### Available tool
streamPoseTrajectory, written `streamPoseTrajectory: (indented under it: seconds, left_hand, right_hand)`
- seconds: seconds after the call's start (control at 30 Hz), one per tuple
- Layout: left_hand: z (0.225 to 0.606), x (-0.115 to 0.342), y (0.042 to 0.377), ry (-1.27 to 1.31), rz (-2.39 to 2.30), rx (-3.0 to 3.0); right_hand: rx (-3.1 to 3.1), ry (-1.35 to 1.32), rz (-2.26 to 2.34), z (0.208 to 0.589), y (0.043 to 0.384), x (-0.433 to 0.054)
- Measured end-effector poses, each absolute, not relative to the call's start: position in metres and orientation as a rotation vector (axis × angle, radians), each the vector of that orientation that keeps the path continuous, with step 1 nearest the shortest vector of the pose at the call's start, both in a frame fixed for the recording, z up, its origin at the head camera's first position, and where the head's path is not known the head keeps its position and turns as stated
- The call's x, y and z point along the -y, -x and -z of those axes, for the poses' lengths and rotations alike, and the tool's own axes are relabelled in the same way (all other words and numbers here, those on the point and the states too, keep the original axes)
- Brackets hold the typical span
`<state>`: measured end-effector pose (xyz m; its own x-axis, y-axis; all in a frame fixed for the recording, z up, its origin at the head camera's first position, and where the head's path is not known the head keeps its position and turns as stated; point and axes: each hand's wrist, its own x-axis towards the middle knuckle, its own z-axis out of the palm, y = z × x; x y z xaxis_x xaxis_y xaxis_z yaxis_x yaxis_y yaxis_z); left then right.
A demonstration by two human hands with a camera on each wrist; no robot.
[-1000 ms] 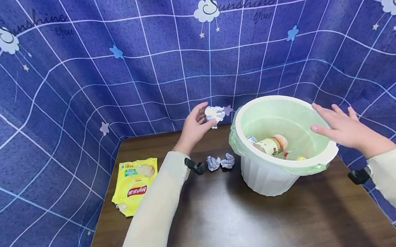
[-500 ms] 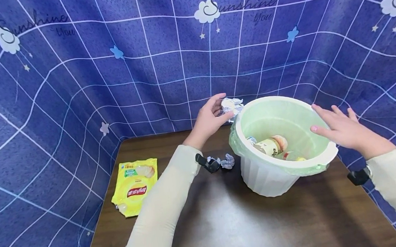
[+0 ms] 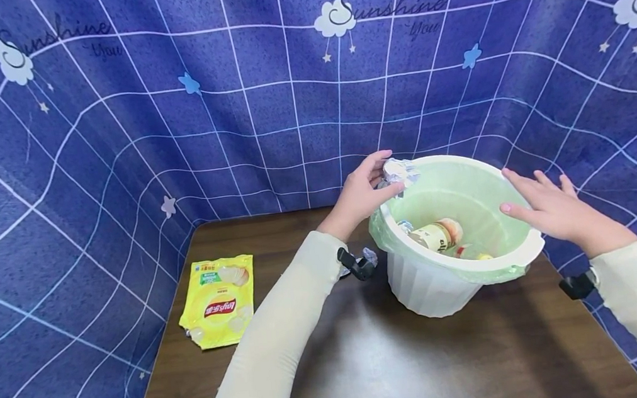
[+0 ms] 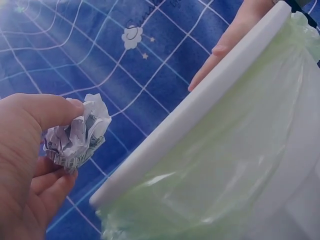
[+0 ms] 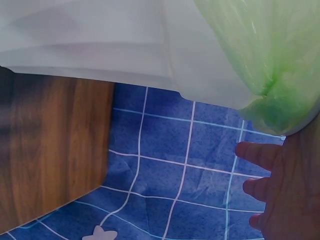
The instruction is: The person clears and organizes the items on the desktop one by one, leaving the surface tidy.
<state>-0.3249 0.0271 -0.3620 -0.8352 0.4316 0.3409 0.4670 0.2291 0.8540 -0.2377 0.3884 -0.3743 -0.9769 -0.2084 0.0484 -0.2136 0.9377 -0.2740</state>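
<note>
My left hand (image 3: 360, 194) pinches a crumpled paper ball (image 3: 399, 174) at the back left rim of a white trash bin (image 3: 428, 287). In the left wrist view, thumb and fingers hold the printed paper ball (image 4: 80, 132) beside the rim. A pale green bag (image 3: 465, 186) lines the bin. Inside lie a cup-like container with a printed label (image 3: 432, 237) and other bits of litter. My right hand (image 3: 549, 204), fingers extended, rests at the bin's right rim; in the right wrist view its fingertips (image 5: 257, 189) show below the knotted bag.
A yellow Lay's chip bag (image 3: 219, 302) lies on the left of the brown wooden table (image 3: 334, 374). Another crumpled paper (image 3: 369, 257) sits left of the bin, partly hidden by the left wrist strap. A blue patterned curtain (image 3: 264, 102) surrounds the table's back and sides.
My left hand has carried the paper ball rightward, from left of the bin to its rim. The left forearm now covers most of the paper on the table. The right hand stays put.
</note>
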Motion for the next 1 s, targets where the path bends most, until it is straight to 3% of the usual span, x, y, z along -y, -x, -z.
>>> streamPoseTrajectory:
  seconds: [0.37, 0.6, 1.0]
  left_hand:
    - [0.363, -0.027, 0.326, 1.082, 1.8, 2.374]
    - [0.373, -0.008, 0.334, 1.004, 1.841, 2.297]
    - [0.426, 0.041, 0.349, 0.864, 1.979, 2.158]
  right_hand:
    - [3.082, -0.334, -0.426, 0.374, 0.239, -0.389]
    - [3.081, -0.341, -0.424, 0.374, 0.239, -0.389]
    - [3.075, -0.342, -0.438, 0.376, 0.238, -0.39]
